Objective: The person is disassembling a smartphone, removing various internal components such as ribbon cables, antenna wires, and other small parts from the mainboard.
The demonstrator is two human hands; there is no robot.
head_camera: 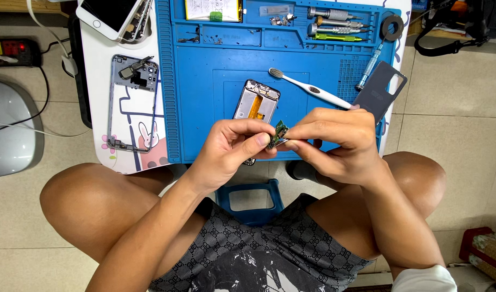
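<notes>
- A tiled floor (453,135) lies under a small white counter (99,108), and a blue work mat (204,81) covers most of the counter top.
- Both hands meet at the mat's near edge: the left hand (231,148) and right hand (334,143) each pinch a small green circuit board (277,135) between closed fingertips, held just above that edge.
- Behind the board, on the mat, lies an opened phone body (256,100); the middle of the mat around it is bare.
- A white toothbrush (307,86) lies at a slant to the right of the phone body, its handle reaching the right hand.
- A dark back cover (380,92) overhangs the mat's right edge.
- Left of the mat rests a grey phone frame (133,103); screwdrivers (334,27) line the mat's far trays.
</notes>
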